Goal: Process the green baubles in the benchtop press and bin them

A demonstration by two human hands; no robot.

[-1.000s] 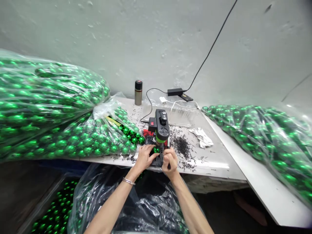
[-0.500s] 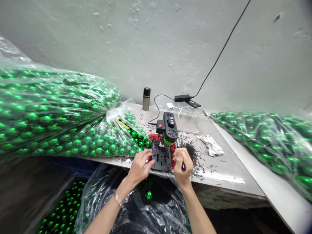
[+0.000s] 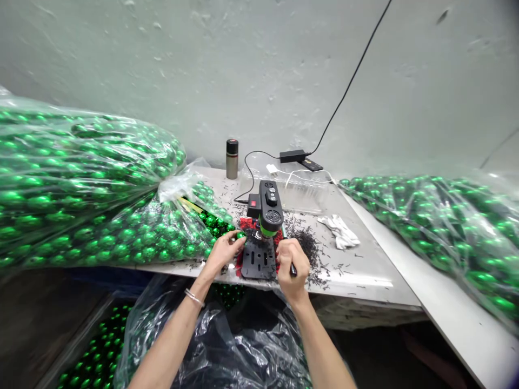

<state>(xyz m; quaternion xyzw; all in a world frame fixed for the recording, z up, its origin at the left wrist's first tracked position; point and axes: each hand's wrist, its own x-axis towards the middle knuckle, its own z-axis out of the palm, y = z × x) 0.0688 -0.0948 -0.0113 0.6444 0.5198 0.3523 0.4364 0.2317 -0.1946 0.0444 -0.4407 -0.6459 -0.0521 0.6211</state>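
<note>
Holding glossy green ball [image 3: 240,235] | left grip [image 3: 226,249] pinched | right grip [image 3: 292,260] fisted round black handle [image 3: 292,270]

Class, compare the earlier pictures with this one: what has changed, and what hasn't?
The left hand let go of one ball at the machine's base, moved left and now pinches another green ball. The right hand still grips the black handle. The bottle and white glove stayed put.

Left fingers [image 3: 229,236] pinching a green ball [image 3: 240,235], right fingers [image 3: 285,250] round a black handle [image 3: 293,270], machine [image 3: 271,205] between
</note>
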